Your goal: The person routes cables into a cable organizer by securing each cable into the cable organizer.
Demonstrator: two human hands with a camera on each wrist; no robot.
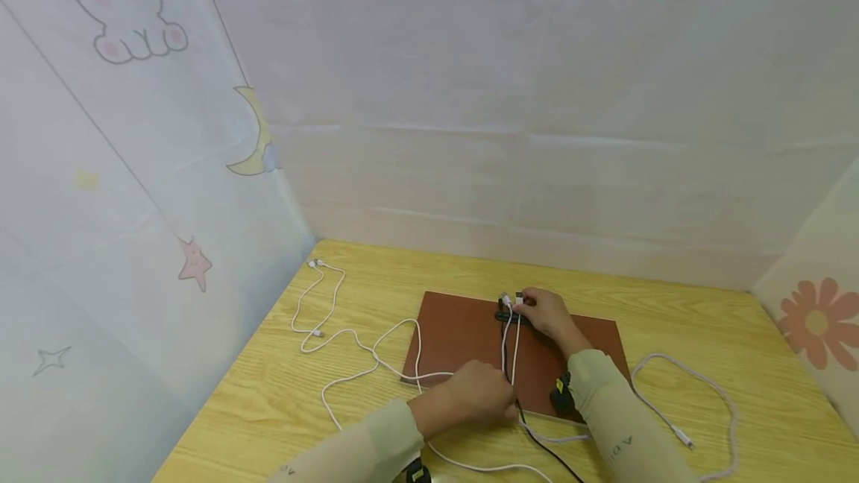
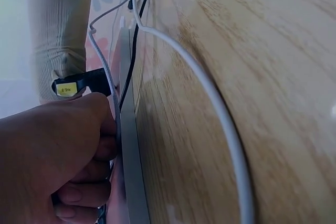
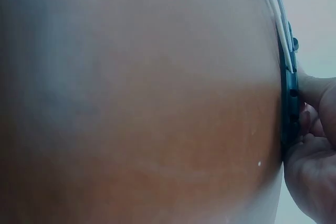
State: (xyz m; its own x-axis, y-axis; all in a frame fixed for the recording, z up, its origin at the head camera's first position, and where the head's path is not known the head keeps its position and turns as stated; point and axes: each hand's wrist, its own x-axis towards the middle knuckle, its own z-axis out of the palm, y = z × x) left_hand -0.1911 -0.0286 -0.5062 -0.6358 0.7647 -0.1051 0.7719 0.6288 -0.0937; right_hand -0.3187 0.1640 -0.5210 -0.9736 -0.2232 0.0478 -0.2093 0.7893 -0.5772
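Note:
A black cable organizer (image 1: 511, 317) sits near the back edge of a brown board (image 1: 456, 334), with cable ends standing in it. My right hand (image 1: 546, 313) grips the organizer's right end, fingertips right beside a white USB plug (image 1: 520, 297). In the right wrist view, the slotted organizer (image 3: 290, 93) shows edge-on, its far side against my thumb and curled fingers. My left hand (image 1: 479, 391) is curled at the board's front edge and holds a white cable (image 1: 516, 352) that runs up to the organizer. A black cable (image 2: 131, 61) passes beside that hand.
Loose white cables (image 1: 372, 352) lie looped across the left of the wooden table (image 1: 268, 393). Another white cable (image 1: 728, 401) curves on the right, its connector (image 1: 682, 437) near the board. A printed cloth (image 1: 537, 170) hangs behind the table.

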